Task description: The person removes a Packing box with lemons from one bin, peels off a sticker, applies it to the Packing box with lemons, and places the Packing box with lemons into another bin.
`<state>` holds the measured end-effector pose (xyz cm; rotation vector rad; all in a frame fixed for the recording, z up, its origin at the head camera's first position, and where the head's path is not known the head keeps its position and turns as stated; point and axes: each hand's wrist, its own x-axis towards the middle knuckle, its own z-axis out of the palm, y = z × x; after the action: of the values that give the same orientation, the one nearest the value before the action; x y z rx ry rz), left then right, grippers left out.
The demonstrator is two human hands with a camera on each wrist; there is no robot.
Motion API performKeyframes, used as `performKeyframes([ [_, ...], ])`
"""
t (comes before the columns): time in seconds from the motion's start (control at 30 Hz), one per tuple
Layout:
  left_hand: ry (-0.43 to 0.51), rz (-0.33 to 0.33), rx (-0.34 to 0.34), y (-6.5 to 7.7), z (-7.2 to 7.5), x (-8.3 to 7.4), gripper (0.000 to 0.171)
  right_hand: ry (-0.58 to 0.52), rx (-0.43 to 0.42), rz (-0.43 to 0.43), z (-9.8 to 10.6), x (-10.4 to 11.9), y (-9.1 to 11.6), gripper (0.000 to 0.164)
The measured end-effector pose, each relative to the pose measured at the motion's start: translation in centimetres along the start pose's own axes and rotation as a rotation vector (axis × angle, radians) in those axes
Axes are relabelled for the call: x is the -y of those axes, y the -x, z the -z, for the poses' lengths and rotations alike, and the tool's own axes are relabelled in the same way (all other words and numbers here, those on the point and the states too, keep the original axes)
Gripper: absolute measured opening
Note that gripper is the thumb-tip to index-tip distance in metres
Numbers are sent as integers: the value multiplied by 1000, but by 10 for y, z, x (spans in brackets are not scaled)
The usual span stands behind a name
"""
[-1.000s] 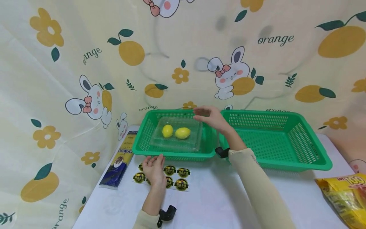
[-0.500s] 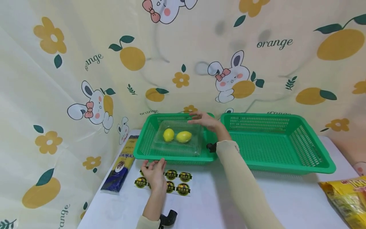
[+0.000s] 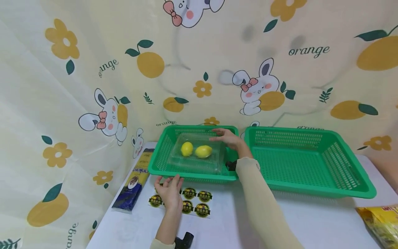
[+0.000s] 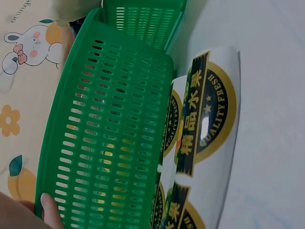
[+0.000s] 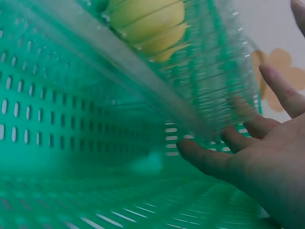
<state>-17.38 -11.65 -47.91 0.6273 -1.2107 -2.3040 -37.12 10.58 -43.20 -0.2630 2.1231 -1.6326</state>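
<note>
In the head view, a clear plastic container (image 3: 196,166) with two lemons, one (image 3: 187,149) left of the other (image 3: 203,151), lies in the left green basket (image 3: 192,177). My right hand (image 3: 231,140) reaches over the basket to the container's far right corner. Its fingers (image 5: 205,157) are spread and bent at the container's edge in the right wrist view, one partly seen through the plastic. My left hand (image 3: 170,195) is at the basket's front rim, palm up and fingers relaxed. In the left wrist view a fingertip (image 4: 50,210) touches the rim.
A second green basket (image 3: 292,162) stands to the right. Under the left hand lies a sheet of round black-and-gold stickers (image 3: 202,210). A blue-and-gold packet (image 3: 132,186) is at left, a yellow bag (image 3: 380,221) at far right. A printed curtain (image 3: 199,69) hangs behind.
My right hand has come down and in from the basket's far right rim to the container's corner. The left hand stays at the front rim. The head view has shifted slightly.
</note>
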Motion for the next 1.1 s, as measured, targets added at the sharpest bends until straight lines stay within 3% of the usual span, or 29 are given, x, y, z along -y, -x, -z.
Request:
performKeyframes([
  [0.27, 2, -6, 8, 2, -1, 2, 61, -40, 5, -10, 1, -7, 2, 63],
  [0.43, -1, -9, 4, 3, -2, 3, 62, -26, 46, -20, 0, -10, 1, 62],
  [0.77, 2, -34, 11, 0, 1, 4, 65, -119, 115, -57, -5, -10, 3, 68],
  [1.1, 2, -34, 16, -1, 3, 5, 65, -130, 68, -102, -8, -10, -1, 68],
])
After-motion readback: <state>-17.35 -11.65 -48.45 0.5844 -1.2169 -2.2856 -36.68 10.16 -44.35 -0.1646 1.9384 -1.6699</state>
